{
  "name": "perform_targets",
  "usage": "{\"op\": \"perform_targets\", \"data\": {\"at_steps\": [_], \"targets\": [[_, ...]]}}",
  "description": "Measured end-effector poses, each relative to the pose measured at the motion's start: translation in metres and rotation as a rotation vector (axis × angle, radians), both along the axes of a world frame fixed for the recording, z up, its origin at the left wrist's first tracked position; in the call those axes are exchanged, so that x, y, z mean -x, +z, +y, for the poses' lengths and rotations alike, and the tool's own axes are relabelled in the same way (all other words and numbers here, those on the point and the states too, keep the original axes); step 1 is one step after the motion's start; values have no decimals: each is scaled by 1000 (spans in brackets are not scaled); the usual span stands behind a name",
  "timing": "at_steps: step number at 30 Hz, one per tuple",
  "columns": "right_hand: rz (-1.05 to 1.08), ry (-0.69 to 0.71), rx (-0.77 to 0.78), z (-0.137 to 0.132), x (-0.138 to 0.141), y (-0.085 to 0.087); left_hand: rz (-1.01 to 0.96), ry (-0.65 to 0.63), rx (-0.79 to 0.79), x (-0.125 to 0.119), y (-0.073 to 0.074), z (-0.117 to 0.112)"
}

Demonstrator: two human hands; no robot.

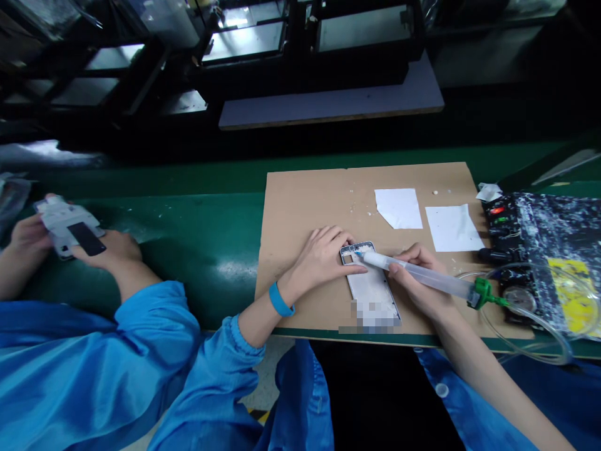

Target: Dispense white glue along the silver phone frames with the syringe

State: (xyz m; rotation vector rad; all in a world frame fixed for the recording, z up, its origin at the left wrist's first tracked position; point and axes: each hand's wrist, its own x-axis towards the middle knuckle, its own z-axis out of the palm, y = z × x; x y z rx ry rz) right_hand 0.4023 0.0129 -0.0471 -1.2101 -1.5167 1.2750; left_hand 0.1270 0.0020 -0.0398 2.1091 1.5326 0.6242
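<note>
A silver phone frame (370,285) lies on a brown cardboard sheet (300,207). My left hand (322,254) rests on the frame's top left corner, fingers laid flat and together, a blue band on the wrist. My right hand (416,279) is closed around a clear syringe dispenser (422,275). The syringe tip touches the upper edge of the frame near my left fingertips. A green fitting (483,293) at the syringe's rear joins a clear hose (530,347).
Two white paper pieces (399,208) (453,227) lie on the cardboard. A black control box (504,235) under plastic wrap stands at the right. On the left, a co-worker's hands (106,250) hold another phone part (70,225) over the green belt (197,232).
</note>
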Motion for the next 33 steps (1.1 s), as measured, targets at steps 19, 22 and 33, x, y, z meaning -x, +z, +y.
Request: {"op": "perform_targets", "data": {"at_steps": [19,22,33], "targets": [[163,-211,30,1,1,1,12,-17,40,4,3,-4],[222,-285,3,2,2,-1,52,-52,41,7,4,-6],[339,-400,-72,5,4,-7,78,667,-412,76,-5,34]]}}
